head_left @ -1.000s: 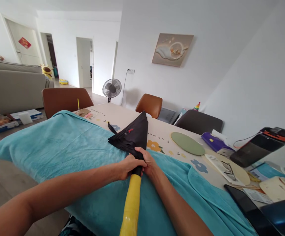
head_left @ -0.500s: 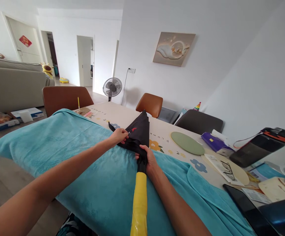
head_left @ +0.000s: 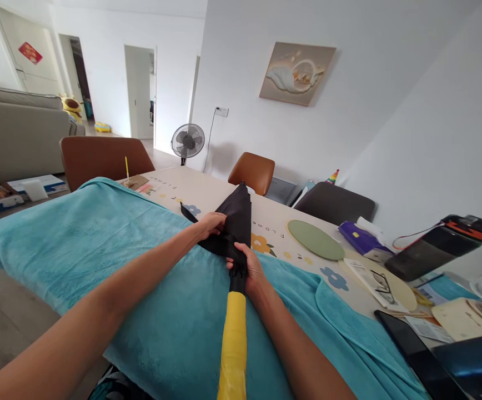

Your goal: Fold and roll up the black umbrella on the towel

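Note:
A folded black umbrella (head_left: pixel 240 214) points away from me, its yellow handle (head_left: pixel 233 339) toward my body. My right hand (head_left: pixel 247 266) is wrapped round the gathered cloth and shaft just above the handle. My left hand (head_left: pixel 213 223) is closed on the black canopy cloth at the left side, fingertips partly hidden. A loose black flap (head_left: pixel 189 213) sticks out left beyond that hand. Below the umbrella a turquoise blanket (head_left: pixel 161 289) covers the near part of the table.
On the table (head_left: pixel 207 186) at right lie a green oval mat (head_left: pixel 316 240), a purple tissue pack (head_left: pixel 363 241), glasses (head_left: pixel 381 286), a dark bottle (head_left: pixel 428 250) and a black tablet (head_left: pixel 416 350). Chairs (head_left: pixel 252 172) and a fan (head_left: pixel 187 141) stand beyond.
My left hand has shifted slightly right across the canopy, and now covers the red mark seen before. My right hand keeps its hold. The view has tilted a little.

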Demonstrator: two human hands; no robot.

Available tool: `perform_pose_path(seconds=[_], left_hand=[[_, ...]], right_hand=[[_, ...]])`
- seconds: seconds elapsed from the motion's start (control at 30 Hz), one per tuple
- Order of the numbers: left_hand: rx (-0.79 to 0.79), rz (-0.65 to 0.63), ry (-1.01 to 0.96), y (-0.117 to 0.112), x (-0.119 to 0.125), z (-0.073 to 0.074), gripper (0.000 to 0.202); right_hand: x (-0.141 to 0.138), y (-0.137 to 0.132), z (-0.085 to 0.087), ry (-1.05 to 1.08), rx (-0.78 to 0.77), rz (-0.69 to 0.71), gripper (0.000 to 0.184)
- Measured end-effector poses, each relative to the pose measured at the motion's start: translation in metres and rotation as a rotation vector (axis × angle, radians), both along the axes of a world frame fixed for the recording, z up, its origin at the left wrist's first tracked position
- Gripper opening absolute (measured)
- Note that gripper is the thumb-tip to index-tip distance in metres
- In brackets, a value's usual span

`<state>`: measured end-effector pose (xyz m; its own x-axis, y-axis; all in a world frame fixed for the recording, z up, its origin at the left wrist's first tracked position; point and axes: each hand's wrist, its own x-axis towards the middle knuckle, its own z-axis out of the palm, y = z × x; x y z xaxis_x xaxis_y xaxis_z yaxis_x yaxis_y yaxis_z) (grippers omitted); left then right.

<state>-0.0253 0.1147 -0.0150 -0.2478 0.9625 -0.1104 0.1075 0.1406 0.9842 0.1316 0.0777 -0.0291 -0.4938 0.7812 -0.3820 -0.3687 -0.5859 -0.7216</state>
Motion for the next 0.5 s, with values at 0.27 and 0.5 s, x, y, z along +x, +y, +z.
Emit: perform_pose_path(seconds=[0.27,0.5], left_hand=[[0.176,0.079,0.116,0.013,-0.001,-0.021,0.038],[0.051,0.106,0.259,0.016,-0.012,-0.023,0.017]], right_hand=[[0.001,0.001,0.001,-0.005,-0.021,-0.016,0.016],[0.004,0.000,0.007,0.012,-0.068,0.075,0.025]])
